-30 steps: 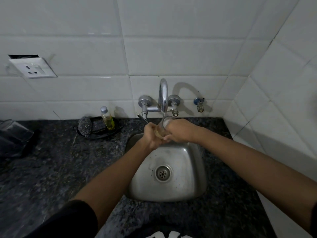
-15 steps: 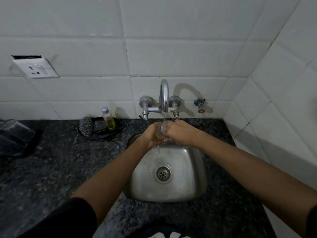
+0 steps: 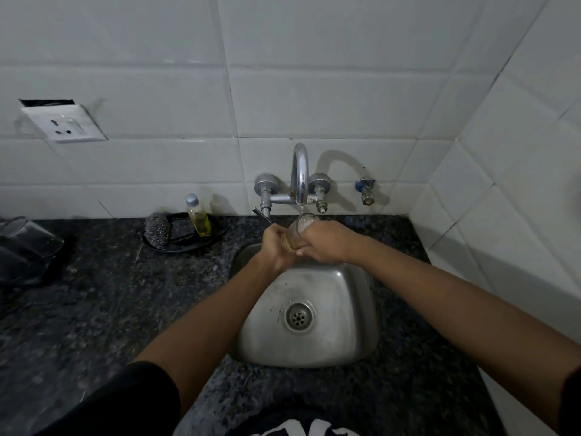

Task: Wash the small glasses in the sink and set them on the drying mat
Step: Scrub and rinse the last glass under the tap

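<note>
A small clear glass (image 3: pixel 298 229) is held upright under the chrome tap (image 3: pixel 299 174), and a thin stream of water runs into it. My left hand (image 3: pixel 276 247) grips its left side and my right hand (image 3: pixel 327 240) wraps its right side; the glass's lower part is hidden between my fingers. Both hands are over the back edge of the steel sink (image 3: pixel 342 335), whose basin holds no other glasses. At the far left edge lies a dark mat with clear glassware (image 3: pixel 30 243) on it, dim and hard to make out.
A black dish (image 3: pixel 185 240) behind the sink's left side holds a steel scrubber (image 3: pixel 157 229) and a small bottle of yellow liquid (image 3: pixel 198 218). White tiled walls close the back and right. A wall socket (image 3: pixel 64 124) is at the upper left. Dark granite counter (image 3: pixel 110 303) surrounds the sink.
Both hands and the glass stayed under the tap, shifting only slightly. Water now runs from the spout into the glass.
</note>
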Tool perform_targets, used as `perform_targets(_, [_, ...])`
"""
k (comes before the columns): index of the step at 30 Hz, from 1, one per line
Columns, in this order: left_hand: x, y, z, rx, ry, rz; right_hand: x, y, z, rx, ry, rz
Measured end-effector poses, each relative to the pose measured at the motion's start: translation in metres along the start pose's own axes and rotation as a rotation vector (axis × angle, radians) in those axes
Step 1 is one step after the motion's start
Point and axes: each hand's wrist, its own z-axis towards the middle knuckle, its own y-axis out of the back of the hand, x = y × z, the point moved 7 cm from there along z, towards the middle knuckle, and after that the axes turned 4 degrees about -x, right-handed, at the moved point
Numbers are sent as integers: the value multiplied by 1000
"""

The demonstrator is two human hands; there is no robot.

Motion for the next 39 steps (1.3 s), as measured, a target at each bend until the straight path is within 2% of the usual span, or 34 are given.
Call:
perform_targets(4, [-4,6,0,-33,30,212,2,7,-3,-111,92,-88])
perform_targets(9, [-1,8,4,-47,-16,-35,-4,1,5,-33,-53,67])
perform_targets(11, [3,13,8,-48,7,-61,2,2,7,-14,36,23])
perform_targets(14, [1,6,2,-5,81,93,8,0,4,-80,205,-119])
perform_targets(16, [-5,-1,2,50,54,96,7,-4,1,-62,130,-86])
perform_targets(19, [-9,3,5,-20,-36,-34,-2,-10,4,-23,-32,42])
perform_targets(21, [-3,4,8,-13,-34,-83,-4,-6,6,-16,-84,94])
perform_targets(26, [4,10,9,-51,49,102,9,6,0,-100,155,-135])
perform_targets(28, [4,8,10,-34,42,66,12,-4,-1,-61,94,-80])
perform_targets(31, [7,7,9,-12,34,-30,7,-8,6,-10,-92,21])
perform_targets(34, [8,6,10,11,46,-27,7,-3,9,-11,-37,-20])
perform_targets(37, [3,11,10,-43,70,34,5,-13,7,39,64,-122])
perform_targets(39, [0,10,11,-16,41,18,3,-17,6,9,2,-29])
